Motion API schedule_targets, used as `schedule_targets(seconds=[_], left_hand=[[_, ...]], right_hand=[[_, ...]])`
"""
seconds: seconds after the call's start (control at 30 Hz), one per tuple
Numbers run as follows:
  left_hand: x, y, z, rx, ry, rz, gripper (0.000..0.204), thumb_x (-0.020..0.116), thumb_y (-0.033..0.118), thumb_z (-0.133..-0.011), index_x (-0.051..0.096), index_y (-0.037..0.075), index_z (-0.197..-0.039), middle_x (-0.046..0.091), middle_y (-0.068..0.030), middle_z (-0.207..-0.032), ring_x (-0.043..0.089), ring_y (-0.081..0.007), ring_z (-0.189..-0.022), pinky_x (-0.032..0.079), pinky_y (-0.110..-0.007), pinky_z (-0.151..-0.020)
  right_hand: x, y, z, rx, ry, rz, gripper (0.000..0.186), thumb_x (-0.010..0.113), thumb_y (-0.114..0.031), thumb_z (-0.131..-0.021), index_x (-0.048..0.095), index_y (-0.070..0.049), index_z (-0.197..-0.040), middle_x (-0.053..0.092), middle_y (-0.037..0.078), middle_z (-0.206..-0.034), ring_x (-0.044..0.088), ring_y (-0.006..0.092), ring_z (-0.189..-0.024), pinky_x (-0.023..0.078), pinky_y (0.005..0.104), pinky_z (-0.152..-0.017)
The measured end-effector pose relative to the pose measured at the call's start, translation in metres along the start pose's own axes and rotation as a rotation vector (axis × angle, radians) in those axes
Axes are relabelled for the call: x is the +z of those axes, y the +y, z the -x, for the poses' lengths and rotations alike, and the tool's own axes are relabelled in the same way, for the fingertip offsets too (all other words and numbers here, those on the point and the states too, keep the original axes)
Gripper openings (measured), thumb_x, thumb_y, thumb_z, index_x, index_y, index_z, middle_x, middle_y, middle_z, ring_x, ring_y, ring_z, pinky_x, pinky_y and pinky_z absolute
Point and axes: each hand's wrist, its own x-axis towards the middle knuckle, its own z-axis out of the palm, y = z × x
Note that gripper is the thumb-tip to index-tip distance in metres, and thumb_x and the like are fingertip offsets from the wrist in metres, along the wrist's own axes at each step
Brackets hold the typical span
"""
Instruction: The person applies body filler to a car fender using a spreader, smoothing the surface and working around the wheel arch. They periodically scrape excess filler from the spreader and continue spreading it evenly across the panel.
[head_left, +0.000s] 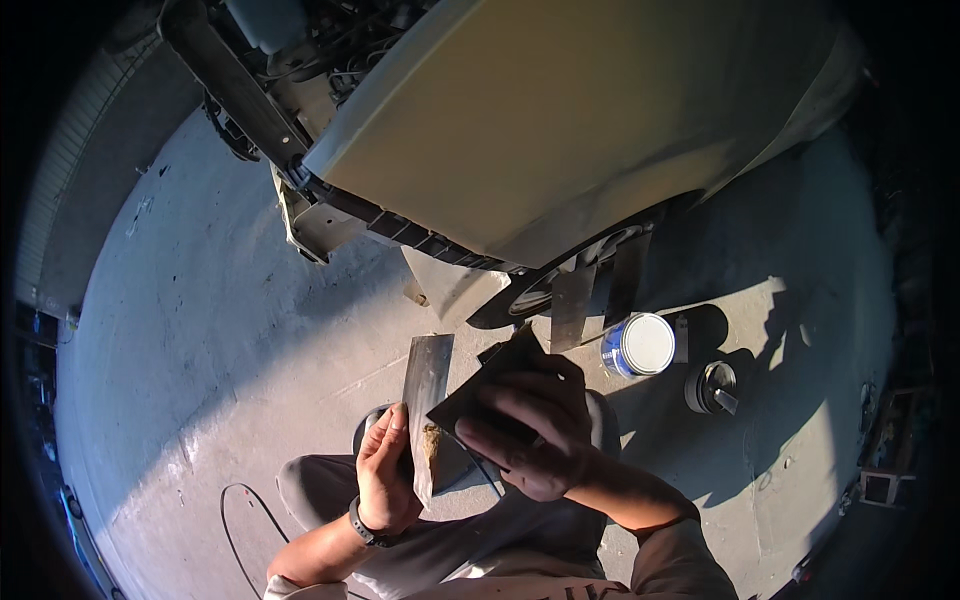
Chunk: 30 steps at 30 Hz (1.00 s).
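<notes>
My left hand, a dark band on its wrist, is closed on the lower part of a long flat metal putty spreader. A yellowish-brown lump of putty sticks to the spreader near its lower end. My right hand, mostly in shadow, grips a dark flat rectangular plate just beside the spreader. The plate's exact kind is too dark to make out. Both hands are above my bent legs, in front of the car's fender.
A blue can with a white lid stands on the floor at the right, with a small round tin beyond it. Flat strips lean near the wheel. The car's front is stripped open. A black cable lies at lower left.
</notes>
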Motion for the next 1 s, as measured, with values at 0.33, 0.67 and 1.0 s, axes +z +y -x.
schedule_targets(seconds=[0.33, 0.67, 1.0], left_hand=[[0.003, -0.009, -0.009, 0.139, -0.2, 0.259, 0.024, 0.053, 0.025, -0.109, 0.064, 0.003, -0.111, 0.07, -0.0031, -0.093, 0.065, -0.0083, -0.073, 0.051, -0.022, -0.066], [-0.009, -0.02, -0.018, 0.098, -0.292, 0.272, 0.02, 0.053, 0.02, -0.11, 0.062, 0.002, -0.11, 0.066, 0.0022, -0.091, 0.058, -0.0034, -0.078, 0.048, -0.021, -0.073], [-0.01, -0.018, -0.025, 0.035, -0.326, 0.29, 0.02, 0.054, 0.02, -0.11, 0.061, 0.002, -0.111, 0.064, 0.0029, -0.089, 0.057, -0.003, -0.078, 0.046, -0.021, -0.073]], right_hand=[[-0.078, 0.011, -0.09, 0.014, -0.034, 0.511, 0.049, 0.073, 0.002, -0.089, 0.058, 0.01, -0.134, 0.072, 0.019, -0.106, 0.071, 0.0273, -0.082, 0.058, 0.0325, -0.07], [-0.038, -0.031, -0.187, -0.547, -0.205, 0.998, 0.051, 0.074, -0.009, -0.094, 0.058, 0.001, -0.14, 0.072, 0.019, -0.117, 0.074, 0.0353, -0.104, 0.064, 0.0424, -0.084], [-0.037, -0.025, -0.181, -0.532, -0.349, 1.056, 0.05, 0.077, -0.004, -0.09, 0.061, 0.002, -0.137, 0.074, 0.018, -0.11, 0.076, 0.033, -0.097, 0.064, 0.0401, -0.081]])
